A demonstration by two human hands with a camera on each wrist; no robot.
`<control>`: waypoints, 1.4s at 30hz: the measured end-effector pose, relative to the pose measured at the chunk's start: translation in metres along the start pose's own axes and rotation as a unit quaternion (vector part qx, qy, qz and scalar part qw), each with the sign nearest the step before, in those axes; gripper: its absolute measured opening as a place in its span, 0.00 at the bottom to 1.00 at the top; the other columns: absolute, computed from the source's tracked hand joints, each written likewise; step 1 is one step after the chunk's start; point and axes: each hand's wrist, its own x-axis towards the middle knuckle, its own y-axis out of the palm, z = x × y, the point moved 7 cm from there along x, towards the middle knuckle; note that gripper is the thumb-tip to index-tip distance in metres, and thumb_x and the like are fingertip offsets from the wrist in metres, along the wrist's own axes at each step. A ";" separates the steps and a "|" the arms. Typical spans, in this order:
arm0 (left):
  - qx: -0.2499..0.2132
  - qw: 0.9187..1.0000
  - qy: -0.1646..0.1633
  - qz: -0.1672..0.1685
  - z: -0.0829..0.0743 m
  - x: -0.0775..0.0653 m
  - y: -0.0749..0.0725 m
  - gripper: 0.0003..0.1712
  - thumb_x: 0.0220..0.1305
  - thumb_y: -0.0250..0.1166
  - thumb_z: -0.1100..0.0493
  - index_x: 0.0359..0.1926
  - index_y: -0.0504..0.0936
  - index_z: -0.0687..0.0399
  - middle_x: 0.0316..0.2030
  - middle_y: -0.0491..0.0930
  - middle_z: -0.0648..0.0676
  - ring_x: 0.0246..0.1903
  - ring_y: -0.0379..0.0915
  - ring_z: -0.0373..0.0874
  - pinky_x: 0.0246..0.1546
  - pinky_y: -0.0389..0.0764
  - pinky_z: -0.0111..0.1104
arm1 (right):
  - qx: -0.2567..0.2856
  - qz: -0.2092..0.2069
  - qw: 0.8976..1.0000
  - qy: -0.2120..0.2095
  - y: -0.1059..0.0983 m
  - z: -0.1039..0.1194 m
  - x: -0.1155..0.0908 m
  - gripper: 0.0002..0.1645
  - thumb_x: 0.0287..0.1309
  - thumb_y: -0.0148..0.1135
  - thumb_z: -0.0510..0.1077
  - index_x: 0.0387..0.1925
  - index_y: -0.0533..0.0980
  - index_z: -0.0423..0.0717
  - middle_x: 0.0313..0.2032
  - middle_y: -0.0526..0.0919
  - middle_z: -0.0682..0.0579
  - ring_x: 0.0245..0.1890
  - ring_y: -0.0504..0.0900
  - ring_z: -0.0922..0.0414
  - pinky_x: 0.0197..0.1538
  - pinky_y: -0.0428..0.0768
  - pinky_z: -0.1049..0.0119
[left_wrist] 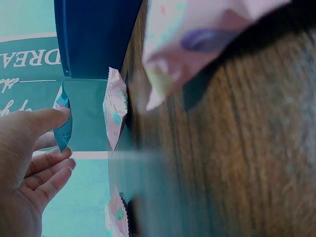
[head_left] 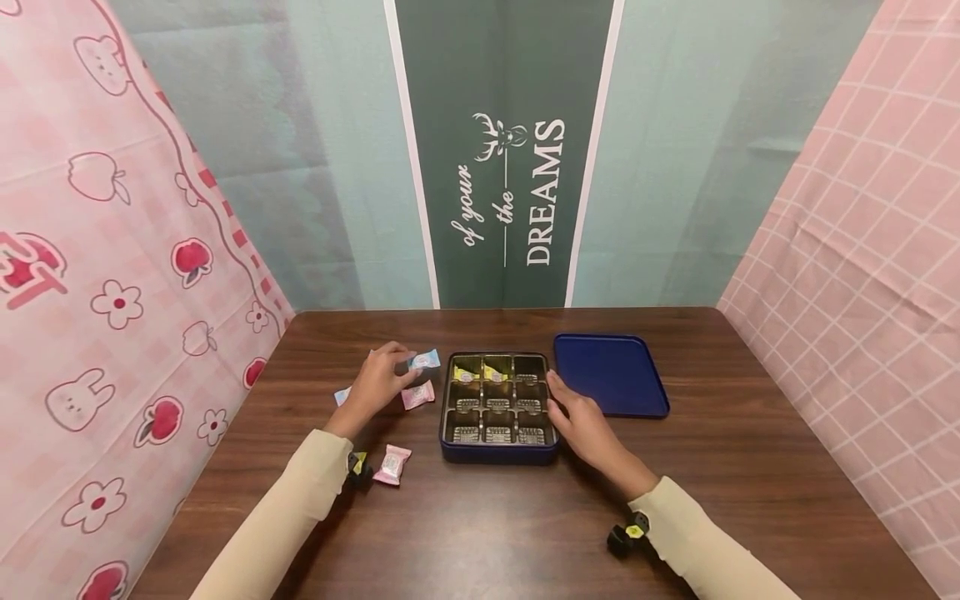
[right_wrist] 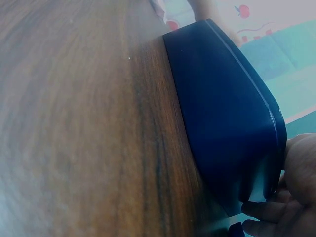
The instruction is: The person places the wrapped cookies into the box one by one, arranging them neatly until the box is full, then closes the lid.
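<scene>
My left hand [head_left: 378, 382] pinches a small blue wrapped candy [head_left: 425, 360] between thumb and fingers, raised left of a blue tin [head_left: 498, 454]. In the left wrist view the same candy [left_wrist: 62, 121] is seen edge-on. Gold compartments divide the tin, and two in the far row hold yellow-wrapped candies [head_left: 495, 373]. Against the tin's right side rests my right hand [head_left: 588, 429], its fingers fairly straight. The right wrist view shows those fingers [right_wrist: 264, 211] touching the tin wall [right_wrist: 222, 108].
Pink-wrapped candies [head_left: 393, 465] lie on the brown table [head_left: 480, 533] left of the tin, one [head_left: 417, 396] close to my left hand. Another blue candy [head_left: 342, 396] is partly covered by that hand. A blue lid [head_left: 611, 375] lies at the tin's far right.
</scene>
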 end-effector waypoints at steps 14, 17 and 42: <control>-0.007 1.000 0.004 -0.011 -0.008 -0.002 -0.003 0.22 0.60 0.76 0.60 0.52 0.86 0.68 0.46 0.83 0.61 0.43 0.81 0.56 0.61 0.64 0.68 | -0.008 0.005 1.000 -0.001 -0.002 -0.001 0.000 0.31 0.71 0.57 0.37 0.71 0.64 0.30 0.70 0.66 0.35 0.61 0.77 0.41 0.60 0.76 0.44; -0.006 1.000 0.001 -0.014 -0.009 -0.002 -0.003 0.22 0.60 0.76 0.60 0.52 0.86 0.68 0.46 0.83 0.61 0.44 0.81 0.56 0.62 0.62 0.69 | -0.007 0.004 1.000 -0.001 -0.002 -0.001 0.000 0.31 0.71 0.57 0.37 0.71 0.64 0.30 0.70 0.66 0.35 0.62 0.76 0.41 0.60 0.76 0.44; -0.016 0.999 0.042 -0.031 -0.033 -0.002 -0.013 0.21 0.58 0.77 0.60 0.51 0.87 0.66 0.46 0.83 0.60 0.45 0.81 0.55 0.46 0.82 0.48 | -0.002 -0.001 1.000 0.003 -0.001 0.000 0.001 0.31 0.70 0.58 0.37 0.70 0.65 0.30 0.70 0.68 0.35 0.65 0.73 0.42 0.61 0.75 0.44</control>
